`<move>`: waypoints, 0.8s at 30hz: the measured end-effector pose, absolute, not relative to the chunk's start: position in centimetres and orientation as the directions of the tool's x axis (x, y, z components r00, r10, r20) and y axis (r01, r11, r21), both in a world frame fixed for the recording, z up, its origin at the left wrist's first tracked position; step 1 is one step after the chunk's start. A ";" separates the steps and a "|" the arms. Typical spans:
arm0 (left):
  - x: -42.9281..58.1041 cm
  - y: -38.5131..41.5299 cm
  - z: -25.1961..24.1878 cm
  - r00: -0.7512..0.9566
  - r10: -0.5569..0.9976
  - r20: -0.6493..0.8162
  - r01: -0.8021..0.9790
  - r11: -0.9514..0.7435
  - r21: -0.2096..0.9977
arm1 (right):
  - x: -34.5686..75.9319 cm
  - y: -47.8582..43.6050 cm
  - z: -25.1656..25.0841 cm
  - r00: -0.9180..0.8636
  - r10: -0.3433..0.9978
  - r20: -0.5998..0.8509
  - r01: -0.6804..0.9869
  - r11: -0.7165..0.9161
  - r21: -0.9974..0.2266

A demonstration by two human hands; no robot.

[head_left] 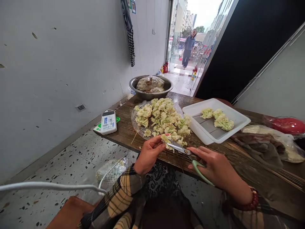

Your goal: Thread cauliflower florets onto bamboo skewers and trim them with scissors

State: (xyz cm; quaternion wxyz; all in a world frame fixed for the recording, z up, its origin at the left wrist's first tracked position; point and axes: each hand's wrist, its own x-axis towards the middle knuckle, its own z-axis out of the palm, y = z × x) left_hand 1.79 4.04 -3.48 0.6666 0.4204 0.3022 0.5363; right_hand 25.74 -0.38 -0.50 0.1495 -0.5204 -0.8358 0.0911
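My left hand [149,155] is closed on a small cauliflower floret [165,138] at the near edge of the table. In my right hand [212,163] is a pair of scissors [178,148] with light green handles, its blades pointing left and reaching the floret. Just beyond both hands, a heap of cauliflower pieces [164,111] lies on a clear plastic bag, with thin brown sticks among them. To the right, a white plastic tray [207,139] holds several cauliflower florets [222,122].
At the table's far end stands a metal basin [168,91] with plastic-wrapped food. A white power bank [108,122] lies at the left edge. Bags and a dark cloth [262,148] lie on the right, beside long thin sticks [289,178]. Beyond, a person [188,47] is at the doorway.
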 end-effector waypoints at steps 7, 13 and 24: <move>2.4 3.8 -3.1 0.253 0.967 0.019 -0.478 0.108 0.872 | 26.2 -0.4 -0.6 -0.405 0.900 0.160 0.794 0.433 -0.427; 2.9 3.7 -3.1 0.225 0.974 -0.003 -0.467 0.111 0.877 | 26.2 -0.5 -1.0 -0.404 0.895 0.190 0.794 0.447 -0.413; 3.8 3.9 -3.6 0.283 0.958 -0.056 -0.566 0.214 0.796 | 26.9 -0.6 -4.1 -0.410 0.853 0.322 0.789 0.509 -0.344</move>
